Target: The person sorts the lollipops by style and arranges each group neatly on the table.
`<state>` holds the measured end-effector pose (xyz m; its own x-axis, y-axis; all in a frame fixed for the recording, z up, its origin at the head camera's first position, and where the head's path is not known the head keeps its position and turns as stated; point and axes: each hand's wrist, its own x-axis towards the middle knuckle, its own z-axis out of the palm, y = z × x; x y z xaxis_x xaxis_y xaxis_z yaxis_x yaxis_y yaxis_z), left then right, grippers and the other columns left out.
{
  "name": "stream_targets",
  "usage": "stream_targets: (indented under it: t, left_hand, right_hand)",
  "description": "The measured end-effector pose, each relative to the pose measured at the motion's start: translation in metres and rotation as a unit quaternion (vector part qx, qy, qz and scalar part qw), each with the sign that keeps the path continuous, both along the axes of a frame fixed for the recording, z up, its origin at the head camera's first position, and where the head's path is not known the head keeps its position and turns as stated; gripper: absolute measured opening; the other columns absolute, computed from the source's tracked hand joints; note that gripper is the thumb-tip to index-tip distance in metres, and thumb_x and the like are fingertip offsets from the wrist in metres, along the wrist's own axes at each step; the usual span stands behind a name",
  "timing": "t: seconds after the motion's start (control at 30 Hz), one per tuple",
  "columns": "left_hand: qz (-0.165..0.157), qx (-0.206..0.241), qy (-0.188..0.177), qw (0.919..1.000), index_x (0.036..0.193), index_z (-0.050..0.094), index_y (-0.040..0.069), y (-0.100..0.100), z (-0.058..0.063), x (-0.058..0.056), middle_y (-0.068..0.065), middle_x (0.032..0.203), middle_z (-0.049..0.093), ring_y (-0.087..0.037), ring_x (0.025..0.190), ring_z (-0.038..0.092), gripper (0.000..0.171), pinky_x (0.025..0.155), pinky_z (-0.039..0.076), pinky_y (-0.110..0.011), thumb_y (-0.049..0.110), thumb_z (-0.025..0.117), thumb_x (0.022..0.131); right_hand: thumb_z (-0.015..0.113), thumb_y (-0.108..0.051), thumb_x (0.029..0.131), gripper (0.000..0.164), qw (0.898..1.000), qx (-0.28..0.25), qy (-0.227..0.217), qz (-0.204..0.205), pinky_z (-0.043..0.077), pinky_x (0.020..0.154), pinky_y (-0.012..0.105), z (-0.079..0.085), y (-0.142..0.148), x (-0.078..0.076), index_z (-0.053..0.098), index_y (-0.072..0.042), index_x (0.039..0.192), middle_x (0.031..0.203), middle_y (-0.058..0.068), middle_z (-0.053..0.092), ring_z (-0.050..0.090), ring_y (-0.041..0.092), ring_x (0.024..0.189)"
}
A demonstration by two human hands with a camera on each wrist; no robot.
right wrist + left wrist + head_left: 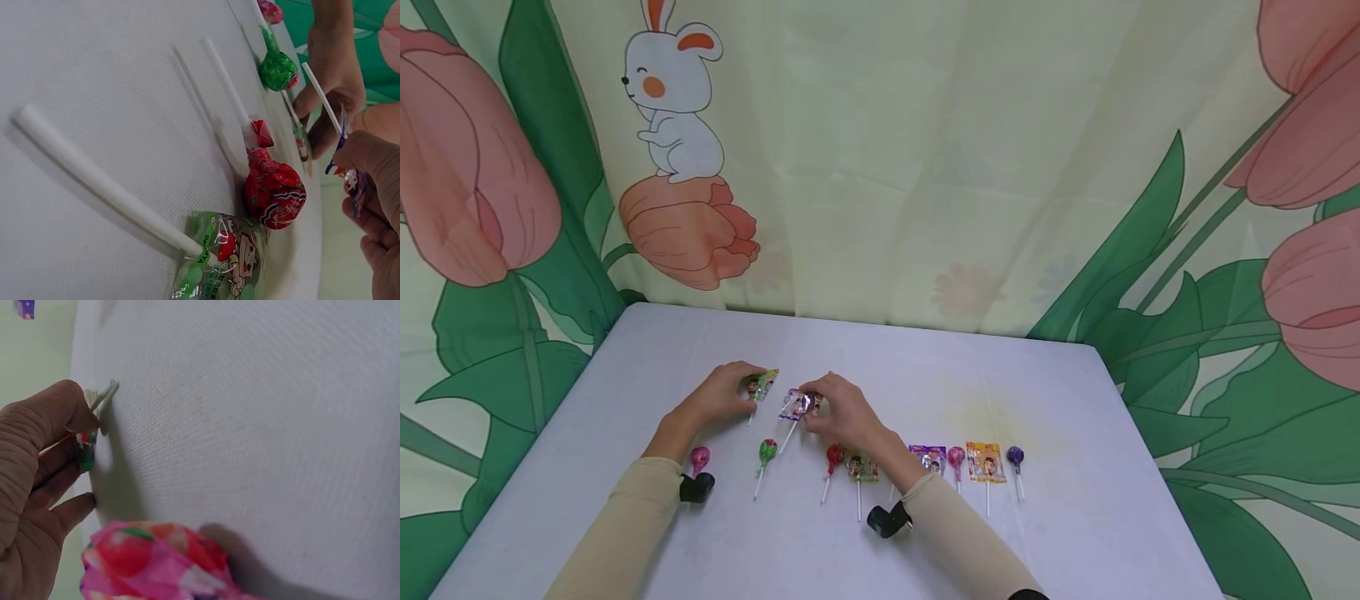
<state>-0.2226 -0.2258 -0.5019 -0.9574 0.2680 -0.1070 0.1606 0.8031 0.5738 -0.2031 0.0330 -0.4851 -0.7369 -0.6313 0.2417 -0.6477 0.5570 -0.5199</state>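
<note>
Toward the left of the table, my left hand (721, 393) pinches a flat green-and-yellow wrapped lollipop (763, 383) by its wrapper, stick pointing down. Beside it, my right hand (847, 414) grips a flat purple wrapped lollipop (793, 405), its white stick slanting down to the left. Both hands are low over the white tablecloth. In the right wrist view, thumb and fingers of the right hand (378, 181) are around the purple wrapper (353, 182). The left wrist view shows the left thumb and fingers at the green wrapper (86, 456), mostly hidden by the hand.
Nearer me lies a row of lollipops: pink (700, 458), round green (767, 451), red (834, 455), flat green (862, 467), flat purple (929, 457), another pink (956, 456), flat orange (985, 461) and round purple (1016, 455). My right forearm crosses over part of the row.
</note>
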Motion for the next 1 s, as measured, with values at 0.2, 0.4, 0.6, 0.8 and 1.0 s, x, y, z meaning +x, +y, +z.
stream_targets:
  t: [0.2, 0.4, 0.6, 0.8, 1.0]
  left_hand:
    - [0.003, 0.006, -0.007, 0.9999, 0.141, 0.056, -0.003, 0.0, 0.0, 0.001, -0.024, 0.142, 0.057, -0.045, 0.135, 0.048, 0.064, 0.115, 0.038, -0.059, 0.007, 0.081, 0.083]
    - [-0.005, 0.008, 0.002, 1.0, 0.14, 0.057, -0.004, -0.002, 0.0, 0.001, -0.024, 0.139, 0.059, -0.044, 0.133, 0.051, 0.063, 0.114, 0.04, -0.059, 0.006, 0.081, 0.082]
    - [-0.004, 0.01, 0.003, 0.9999, 0.14, 0.057, -0.004, -0.003, 0.0, 0.001, -0.024, 0.14, 0.059, -0.044, 0.134, 0.05, 0.064, 0.114, 0.039, -0.059, 0.005, 0.081, 0.082]
    - [0.0, 0.011, -0.001, 0.9999, 0.141, 0.056, -0.004, -0.002, 0.0, 0.001, -0.024, 0.141, 0.058, -0.045, 0.135, 0.05, 0.065, 0.115, 0.038, -0.059, 0.006, 0.081, 0.082]
    - [-0.001, 0.009, 0.001, 1.0, 0.141, 0.057, -0.004, -0.002, -0.001, 0.0, -0.025, 0.141, 0.058, -0.045, 0.135, 0.049, 0.064, 0.114, 0.038, -0.059, 0.006, 0.081, 0.082]
  right_hand:
    - [0.076, -0.016, 0.09, 0.042, 1.0, 0.025, -0.007, -0.006, 0.053, 0.096, 0.029, -0.004, -0.005, -0.01, 0.068, -0.008, 0.13, 0.12, 0.004, 0.071, 0.061, 0.017, 0.108]
    - [0.076, -0.018, 0.089, 0.044, 0.999, 0.052, -0.006, -0.011, 0.05, 0.104, 0.032, -0.007, -0.01, -0.021, 0.067, -0.008, 0.131, 0.123, 0.005, 0.071, 0.062, 0.019, 0.115]
    - [0.076, -0.018, 0.09, 0.046, 0.996, 0.09, -0.008, -0.013, 0.051, 0.102, 0.03, -0.007, -0.015, -0.032, 0.066, -0.009, 0.134, 0.123, 0.006, 0.07, 0.061, 0.019, 0.115]
    - [0.074, -0.018, 0.092, 0.047, 0.992, 0.126, -0.003, -0.006, 0.046, 0.111, 0.033, -0.006, -0.018, -0.041, 0.064, -0.007, 0.136, 0.127, 0.008, 0.069, 0.061, 0.022, 0.12]
    - [0.072, -0.016, 0.094, 0.044, 0.99, 0.139, 0.014, 0.004, 0.042, 0.115, 0.033, -0.008, -0.02, -0.047, 0.064, -0.006, 0.136, 0.128, 0.008, 0.069, 0.062, 0.023, 0.12]
